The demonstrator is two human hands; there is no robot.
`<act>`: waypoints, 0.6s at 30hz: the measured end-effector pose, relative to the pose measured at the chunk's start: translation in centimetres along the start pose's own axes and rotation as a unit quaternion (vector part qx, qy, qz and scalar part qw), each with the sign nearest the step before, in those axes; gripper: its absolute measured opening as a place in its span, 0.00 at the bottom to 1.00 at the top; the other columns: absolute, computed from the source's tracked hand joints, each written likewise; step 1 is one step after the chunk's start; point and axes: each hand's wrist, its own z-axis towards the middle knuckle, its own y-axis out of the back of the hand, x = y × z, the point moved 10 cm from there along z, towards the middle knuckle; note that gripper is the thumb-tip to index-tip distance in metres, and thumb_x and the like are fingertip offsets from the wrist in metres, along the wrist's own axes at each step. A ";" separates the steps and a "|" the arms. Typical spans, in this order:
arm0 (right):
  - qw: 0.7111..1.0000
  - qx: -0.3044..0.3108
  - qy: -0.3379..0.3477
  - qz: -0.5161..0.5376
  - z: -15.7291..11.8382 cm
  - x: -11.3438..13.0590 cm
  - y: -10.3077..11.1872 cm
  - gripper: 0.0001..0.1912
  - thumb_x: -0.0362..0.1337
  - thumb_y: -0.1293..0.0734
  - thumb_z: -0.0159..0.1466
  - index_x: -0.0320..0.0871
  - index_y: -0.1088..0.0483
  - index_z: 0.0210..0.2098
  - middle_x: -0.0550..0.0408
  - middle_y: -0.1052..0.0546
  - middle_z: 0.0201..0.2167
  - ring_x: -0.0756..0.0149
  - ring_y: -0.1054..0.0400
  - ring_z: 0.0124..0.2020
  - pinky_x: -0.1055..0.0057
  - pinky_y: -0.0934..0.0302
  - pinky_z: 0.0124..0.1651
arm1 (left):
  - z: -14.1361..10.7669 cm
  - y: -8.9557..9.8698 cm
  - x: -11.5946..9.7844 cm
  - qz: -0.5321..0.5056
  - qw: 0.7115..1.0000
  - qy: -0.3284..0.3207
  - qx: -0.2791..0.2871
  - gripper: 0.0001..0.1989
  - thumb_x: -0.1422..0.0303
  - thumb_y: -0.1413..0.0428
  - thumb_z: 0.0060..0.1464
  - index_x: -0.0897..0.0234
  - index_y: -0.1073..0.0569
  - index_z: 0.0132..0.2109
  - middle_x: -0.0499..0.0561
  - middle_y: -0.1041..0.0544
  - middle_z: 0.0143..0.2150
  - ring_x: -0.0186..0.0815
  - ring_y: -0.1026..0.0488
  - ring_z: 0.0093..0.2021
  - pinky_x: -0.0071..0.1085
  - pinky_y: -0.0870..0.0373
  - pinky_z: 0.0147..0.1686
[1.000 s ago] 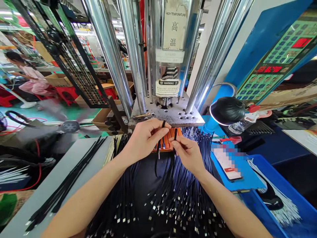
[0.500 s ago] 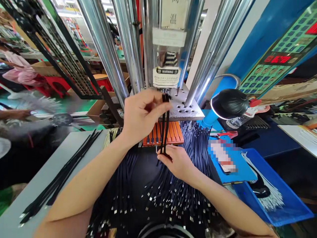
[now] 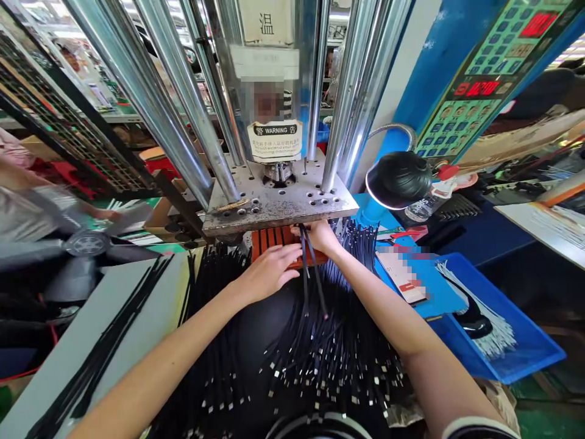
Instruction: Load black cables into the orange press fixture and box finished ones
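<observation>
There it was, right up at the press: the right hand point(image 3: 317, 236) was in under the front edge of the steel plate point(image 3: 292, 210), its fingers curled beside the upper ends of two black cables point(image 3: 317, 283). Just how closed those fingers were, and whether they pinched the pair, could not be told, since the tips were partly hidden. The cables hung down from that spot, side by side at the top and spreading apart lower, in front of the orange block point(image 3: 269, 239) with its dark grooves. And here was the left hand point(image 3: 272, 271), low at the block's front, fingers stretched out and thumb well apart, wide open and gripping nothing, fingertips just beside the two cables; touching or not, one could not say. Below both wrists, a great fan of loose black cables point(image 3: 333, 347) covered the dark counter point(image 3: 258, 338), metal tips glinting toward the person. Off to the left, a long bundle of black cables point(image 3: 119, 329) lay slantwise on the grey counter point(image 3: 91, 305). Over on the right, the black lamp point(image 3: 397, 180) shone near the plate, a phone point(image 3: 402, 277) lay on a blue board point(image 3: 436, 299), and white cables point(image 3: 496, 335) filled part of the blue bin point(image 3: 539, 366).
</observation>
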 end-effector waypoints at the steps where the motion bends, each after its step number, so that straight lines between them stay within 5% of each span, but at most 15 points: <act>1: 1.000 0.015 0.004 -0.006 -0.3 0.2 -0.2 0.09 0.33 0.34 0.62 0.40 0.22 0.30 0.57 0.22 0.25 0.65 0.28 0.31 0.73 0.36 0.38 | -0.4 -1.5 0.0 0.035 0.998 -0.016 0.044 0.19 0.70 0.45 0.59 0.66 0.31 0.57 0.61 0.29 0.60 0.44 0.32 0.61 0.45 0.39 0.63; 4: 0.999 0.036 0.021 -0.032 -1.1 1.0 -0.3 0.10 0.28 0.34 0.61 0.44 0.20 0.35 0.56 0.19 0.35 0.64 0.25 0.41 0.72 0.36 0.47 | -1.4 -3.4 -0.5 0.105 0.989 -0.031 0.103 0.22 0.69 0.46 0.61 0.68 0.34 0.61 0.62 0.32 0.63 0.44 0.37 0.65 0.44 0.48 0.67; 8: 0.994 0.052 0.007 -0.095 -0.7 0.8 -0.8 0.12 0.26 0.34 0.61 0.43 0.21 0.40 0.54 0.19 0.40 0.64 0.26 0.44 0.72 0.37 0.51 | -1.2 -3.1 -0.7 0.132 0.985 -0.011 0.112 0.28 0.58 0.50 0.63 0.67 0.38 0.65 0.62 0.37 0.66 0.46 0.42 0.68 0.50 0.57 0.69; 11: 0.977 0.020 -0.041 -0.206 0.4 -0.2 -0.4 0.11 0.31 0.35 0.65 0.39 0.22 0.43 0.48 0.20 0.42 0.59 0.27 0.45 0.68 0.39 0.53 | 0.4 -2.8 1.3 0.106 0.985 0.047 0.127 0.30 0.52 0.58 0.65 0.62 0.45 0.69 0.57 0.44 0.70 0.45 0.46 0.70 0.56 0.65 0.68; 14: 0.958 -0.019 -0.073 -0.275 0.0 -0.4 0.6 0.14 0.32 0.39 0.67 0.36 0.24 0.44 0.41 0.21 0.44 0.54 0.29 0.48 0.63 0.40 0.53 | 3.2 -2.8 5.0 0.058 0.980 0.130 0.141 0.29 0.54 0.63 0.67 0.61 0.43 0.68 0.56 0.44 0.70 0.46 0.45 0.69 0.54 0.55 0.67; 18: 0.964 0.023 -0.025 -0.263 -1.9 0.6 0.1 0.09 0.38 0.35 0.65 0.41 0.23 0.35 0.48 0.21 0.37 0.58 0.29 0.43 0.68 0.39 0.45 | 7.1 -2.0 8.9 0.008 0.976 0.194 0.098 0.21 0.57 0.55 0.66 0.65 0.29 0.56 0.58 0.29 0.59 0.46 0.31 0.58 0.47 0.37 0.59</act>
